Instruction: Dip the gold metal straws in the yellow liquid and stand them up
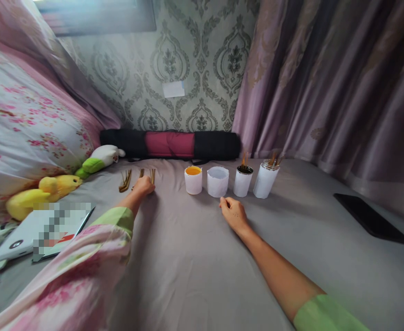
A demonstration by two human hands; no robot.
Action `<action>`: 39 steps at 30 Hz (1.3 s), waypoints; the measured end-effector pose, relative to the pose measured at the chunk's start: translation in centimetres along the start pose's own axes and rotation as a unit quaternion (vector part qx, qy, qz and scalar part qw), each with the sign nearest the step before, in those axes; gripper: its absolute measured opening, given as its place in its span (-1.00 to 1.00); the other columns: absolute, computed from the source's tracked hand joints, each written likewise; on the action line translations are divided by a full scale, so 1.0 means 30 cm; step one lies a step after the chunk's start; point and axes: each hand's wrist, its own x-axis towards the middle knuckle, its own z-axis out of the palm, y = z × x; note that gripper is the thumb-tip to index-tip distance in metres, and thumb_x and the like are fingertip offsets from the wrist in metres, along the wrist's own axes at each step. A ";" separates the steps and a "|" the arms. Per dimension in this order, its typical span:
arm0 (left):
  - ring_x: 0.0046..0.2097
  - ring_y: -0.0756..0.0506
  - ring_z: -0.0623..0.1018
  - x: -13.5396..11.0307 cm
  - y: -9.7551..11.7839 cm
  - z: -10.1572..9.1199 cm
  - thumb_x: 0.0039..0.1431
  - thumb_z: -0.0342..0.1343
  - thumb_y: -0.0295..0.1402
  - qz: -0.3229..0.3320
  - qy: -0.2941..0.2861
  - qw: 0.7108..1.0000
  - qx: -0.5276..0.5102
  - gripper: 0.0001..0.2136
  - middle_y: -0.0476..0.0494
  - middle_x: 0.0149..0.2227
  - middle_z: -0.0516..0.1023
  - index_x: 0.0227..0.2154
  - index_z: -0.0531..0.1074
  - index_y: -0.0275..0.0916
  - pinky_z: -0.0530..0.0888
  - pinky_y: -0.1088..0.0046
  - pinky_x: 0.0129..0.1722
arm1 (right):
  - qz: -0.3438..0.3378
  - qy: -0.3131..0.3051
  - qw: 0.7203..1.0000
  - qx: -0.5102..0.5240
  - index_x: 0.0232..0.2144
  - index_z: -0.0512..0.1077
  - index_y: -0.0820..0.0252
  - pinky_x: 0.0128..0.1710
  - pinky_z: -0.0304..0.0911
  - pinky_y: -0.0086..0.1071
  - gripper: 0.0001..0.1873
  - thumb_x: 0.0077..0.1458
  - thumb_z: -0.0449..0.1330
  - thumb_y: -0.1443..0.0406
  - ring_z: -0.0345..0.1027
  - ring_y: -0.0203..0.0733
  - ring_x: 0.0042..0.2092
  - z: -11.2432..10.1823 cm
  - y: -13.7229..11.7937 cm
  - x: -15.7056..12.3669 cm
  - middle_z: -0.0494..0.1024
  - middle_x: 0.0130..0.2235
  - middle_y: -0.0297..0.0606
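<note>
My left hand (142,186) rests on the grey bedsheet (195,257), fingers curled over a scatter of thin brown sticks (126,180); what it grips is hidden. My right hand (232,212) lies on the sheet with fingers curled, just in front of a row of white cups. From left: a cup with an orange inside (193,180), an empty white cup (217,181), a cup with a dark rim holding sticks (243,180), and a clear-topped cup holding sticks (265,178).
A black and pink rolled mat (170,144) lies against the wall behind the cups. Yellow (43,193) and green-white (100,158) plush toys sit at left by floral bedding. A white device and booklet (43,227) lie near left. A black phone (371,217) lies at right, curtains behind.
</note>
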 end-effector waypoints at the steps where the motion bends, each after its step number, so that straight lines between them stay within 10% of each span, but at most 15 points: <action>1: -0.13 -0.30 0.46 -0.002 0.000 0.000 -0.15 0.03 -0.41 -0.002 0.002 1.000 0.003 -0.71 -0.49 -0.22 0.47 -0.30 0.44 -0.41 0.39 0.35 -0.25 | 0.000 0.000 1.000 -0.001 -0.58 0.39 0.19 -0.52 -0.06 -0.47 -0.60 0.07 -0.09 0.13 0.22 -0.32 -0.52 0.000 -0.001 0.000 0.45 -0.56 -0.30; 39: -0.17 -0.23 0.48 -0.049 0.018 -0.040 -0.12 -0.02 -0.37 -0.034 -0.005 0.999 -0.011 -0.80 -0.38 -0.28 0.50 -0.44 0.46 -0.30 0.39 0.43 -0.29 | -0.003 0.004 1.000 -0.006 -0.57 0.41 0.19 -0.47 0.01 -0.47 -0.61 0.07 -0.09 0.15 0.28 -0.30 -0.47 -0.001 -0.002 -0.001 0.48 -0.53 -0.27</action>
